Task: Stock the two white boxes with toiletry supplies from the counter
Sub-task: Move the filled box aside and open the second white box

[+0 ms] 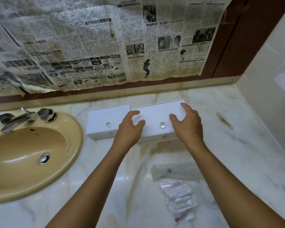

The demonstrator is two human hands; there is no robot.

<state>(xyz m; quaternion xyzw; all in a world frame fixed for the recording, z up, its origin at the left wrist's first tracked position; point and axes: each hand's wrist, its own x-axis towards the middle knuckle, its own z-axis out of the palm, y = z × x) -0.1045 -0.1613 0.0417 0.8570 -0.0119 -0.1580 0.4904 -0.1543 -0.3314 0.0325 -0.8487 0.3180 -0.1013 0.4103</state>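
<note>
Two white boxes with clear round knobs on their lids stand side by side at the back of the marble counter: the left box (pixel 104 117) and the right box (pixel 156 116). Both lids are closed. My left hand (pixel 130 127) hovers over the right box's left end with curved, spread fingers. My right hand (pixel 187 122) is over its right end, fingers likewise curved and spread. Neither hand clearly grips the lid. Nearer to me lie a clear bag of cotton swabs (pixel 179 199) and a flat translucent packet (pixel 173 171).
A tan sink (pixel 31 155) with a chrome tap (pixel 16 119) fills the left side. Newspaper (pixel 97 43) covers the wall behind the counter. A tiled side wall (pixel 270 79) bounds the counter on the right. Bare marble (pixel 237 129) lies right of the boxes.
</note>
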